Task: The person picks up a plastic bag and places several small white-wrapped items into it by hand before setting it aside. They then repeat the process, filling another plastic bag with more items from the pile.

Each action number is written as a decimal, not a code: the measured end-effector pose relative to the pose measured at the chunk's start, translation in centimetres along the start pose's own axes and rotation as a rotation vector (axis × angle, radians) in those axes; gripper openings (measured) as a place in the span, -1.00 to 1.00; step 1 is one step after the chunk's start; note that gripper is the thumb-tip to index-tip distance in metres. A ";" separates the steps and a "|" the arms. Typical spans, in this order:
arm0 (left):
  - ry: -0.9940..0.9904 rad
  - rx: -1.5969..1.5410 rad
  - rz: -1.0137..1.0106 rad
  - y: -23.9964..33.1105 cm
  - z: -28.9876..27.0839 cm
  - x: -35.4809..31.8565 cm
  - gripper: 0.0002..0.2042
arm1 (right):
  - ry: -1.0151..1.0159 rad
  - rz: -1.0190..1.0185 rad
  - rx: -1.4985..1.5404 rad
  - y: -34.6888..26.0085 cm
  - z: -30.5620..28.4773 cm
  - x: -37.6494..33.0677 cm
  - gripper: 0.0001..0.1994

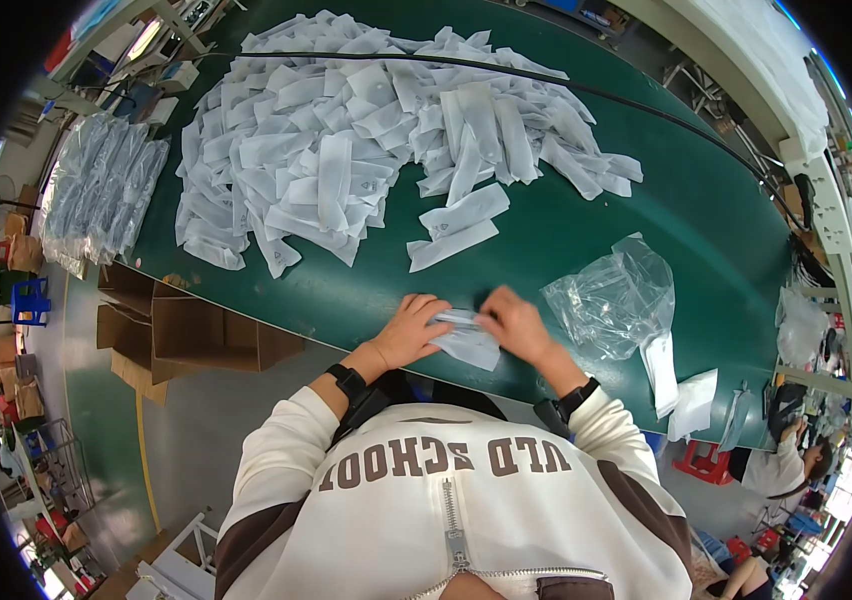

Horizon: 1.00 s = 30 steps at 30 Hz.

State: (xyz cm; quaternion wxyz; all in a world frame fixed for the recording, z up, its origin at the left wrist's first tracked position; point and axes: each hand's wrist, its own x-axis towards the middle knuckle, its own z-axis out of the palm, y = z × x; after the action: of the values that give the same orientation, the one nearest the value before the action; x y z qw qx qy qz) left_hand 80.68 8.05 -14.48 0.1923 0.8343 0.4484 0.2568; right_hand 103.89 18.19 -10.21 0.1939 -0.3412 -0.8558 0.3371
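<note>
At the near edge of the green table, a frosted white plastic sleeve (470, 346) lies between my two hands. My left hand (412, 332) grips the sleeve's left end, fingers bent over it. Curled and slightly blurred, my right hand (518, 324) pinches its upper right edge. Two similar sleeves (458, 226) lie a little beyond my hands. Farther back spreads a big heap of the same frosted sleeves (316, 140).
A crumpled clear plastic bag (618, 300) lies to the right, with white slips (660, 374) beside it. Clear-bagged bundles (104, 190) sit at the far left. Open cardboard boxes (196, 330) stand below the table's left edge. A black cable (636, 92) crosses above the table.
</note>
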 end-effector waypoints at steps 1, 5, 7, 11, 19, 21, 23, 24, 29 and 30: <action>0.008 -0.005 0.010 0.0 0.0 0.1 -0.50 | 0.037 -0.038 -0.011 -0.5 -1.1 1.2 -0.79; 0.004 -0.100 -0.100 0.1 0.5 0.4 -0.43 | 0.205 -0.077 -0.113 0.9 -0.9 7.1 -0.78; -0.005 -0.144 -0.157 0.2 0.6 0.5 -0.41 | 0.138 -0.108 -0.303 3.2 0.8 8.2 -0.81; 0.065 0.012 -0.134 1.0 -1.0 1.0 -0.34 | 0.154 -0.023 -0.132 4.6 2.1 6.2 -0.82; -0.005 0.057 -0.149 0.0 -1.5 0.5 -0.35 | -0.196 -0.008 -0.017 2.2 1.2 2.1 -0.85; -0.025 0.038 -0.131 -0.2 -1.0 0.4 -0.33 | -0.199 -0.061 0.045 3.0 -0.8 5.3 -0.82; -0.034 0.034 -0.110 -0.1 -0.8 0.7 -0.33 | 0.193 -0.088 -0.053 3.5 -1.6 9.2 -0.78; -0.034 0.030 -0.105 -0.1 -0.7 0.8 -0.32 | 0.273 -0.084 -0.105 4.1 -1.4 11.3 -0.79; -0.028 -0.090 -0.150 -0.3 -0.1 1.5 -0.27 | 0.236 0.055 -0.311 8.1 -0.5 13.7 -0.80; -0.016 -0.139 -0.198 -0.3 -0.2 1.3 -0.26 | 0.234 0.051 -0.306 8.2 -0.1 13.1 -0.80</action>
State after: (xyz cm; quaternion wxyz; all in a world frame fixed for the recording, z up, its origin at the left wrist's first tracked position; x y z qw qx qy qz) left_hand 81.02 9.35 -14.17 0.2779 0.7726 0.5081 0.2604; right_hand 98.59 32.08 -14.61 0.2293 -0.4254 -0.8597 0.1657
